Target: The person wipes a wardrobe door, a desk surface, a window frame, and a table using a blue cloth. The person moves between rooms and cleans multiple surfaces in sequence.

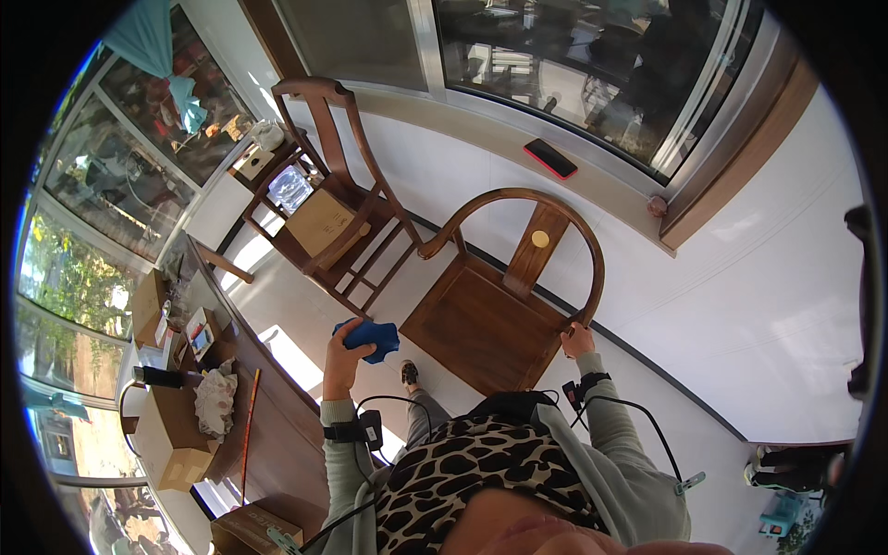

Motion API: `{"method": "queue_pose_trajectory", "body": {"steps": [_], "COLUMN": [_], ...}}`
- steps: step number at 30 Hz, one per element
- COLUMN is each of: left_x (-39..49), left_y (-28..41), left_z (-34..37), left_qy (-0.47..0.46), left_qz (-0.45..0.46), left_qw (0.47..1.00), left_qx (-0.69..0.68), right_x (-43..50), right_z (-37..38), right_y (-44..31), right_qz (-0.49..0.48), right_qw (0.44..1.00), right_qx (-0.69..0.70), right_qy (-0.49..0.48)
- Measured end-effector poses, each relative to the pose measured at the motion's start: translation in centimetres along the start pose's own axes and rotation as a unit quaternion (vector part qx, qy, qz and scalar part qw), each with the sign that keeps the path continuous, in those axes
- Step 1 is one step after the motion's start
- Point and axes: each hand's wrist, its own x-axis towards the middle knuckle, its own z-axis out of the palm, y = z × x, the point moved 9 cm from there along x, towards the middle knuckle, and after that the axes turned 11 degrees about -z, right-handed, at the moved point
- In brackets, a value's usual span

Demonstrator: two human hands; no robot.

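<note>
My left hand (345,354) grips a crumpled blue cloth (373,340), held in the air left of a wooden armchair. The fingers of my right hand (577,340) are closed around the front end of the armchair's curved armrest (594,277). Its square wooden seat (479,319) lies before me, with a grained back splat (538,246) behind it. A round yellowish disc (540,239) sits on that splat.
A second wooden armchair (336,132) with a cardboard box (327,229) on its seat stands ahead left. Left, a wooden table (277,444) bears boxes, crumpled paper (216,399) and a red stick (250,430). A phone (550,158) lies on the windowsill (479,128).
</note>
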Motion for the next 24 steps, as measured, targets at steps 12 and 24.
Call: {"method": "queue_pose_trajectory", "body": {"steps": [12, 24], "left_x": [22.0, 35.5], "left_y": [3.7, 10.0], "left_z": [-4.1, 3.8], "left_qy": [-0.076, -0.154], "left_qz": [-0.042, 0.023], "left_qw": [0.973, 0.962], "left_qx": [0.213, 0.224], "right_x": [-6.6, -16.7], "right_z": [0.6, 6.7], "right_y": [-1.8, -9.3], "right_qz": [0.067, 0.208], "right_qw": [0.971, 0.955], "right_qx": [-0.016, 0.044], "right_qy": [0.23, 0.209]}}
